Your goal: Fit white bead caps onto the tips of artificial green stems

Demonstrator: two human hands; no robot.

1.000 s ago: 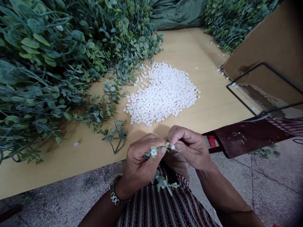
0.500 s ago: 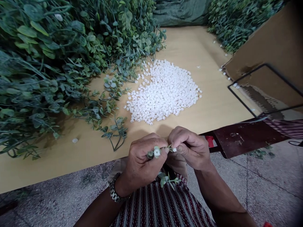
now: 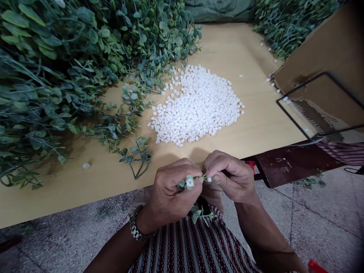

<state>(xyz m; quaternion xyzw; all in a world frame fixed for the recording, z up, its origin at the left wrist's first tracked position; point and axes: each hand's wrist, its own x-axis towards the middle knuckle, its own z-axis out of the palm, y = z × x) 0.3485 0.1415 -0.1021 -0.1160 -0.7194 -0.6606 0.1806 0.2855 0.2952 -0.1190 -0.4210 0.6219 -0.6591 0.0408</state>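
Leafy sprig (image 3: 204,217) pinched in left hand's (image 3: 174,192) fingers off desk's (image 3: 264,122) near edge, presumably to steady its tip; white floret (image 3: 209,179) pinched by right hand's (image 3: 232,176) fingers. Floret pile (image 3: 196,108) placed ahead, likely for easy reach.

Workshop, by look: leafy stems (image 3: 93,64) heaped in bulk, pile of small white pieces (image 3: 196,108) on table (image 3: 224,45)

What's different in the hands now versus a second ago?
The left hand has edged right, closer to the right hand, so less of the sprig shows between them. Nothing was let go: the left still grips the sprig, the right still pinches a small white piece. The white pile stayed put.
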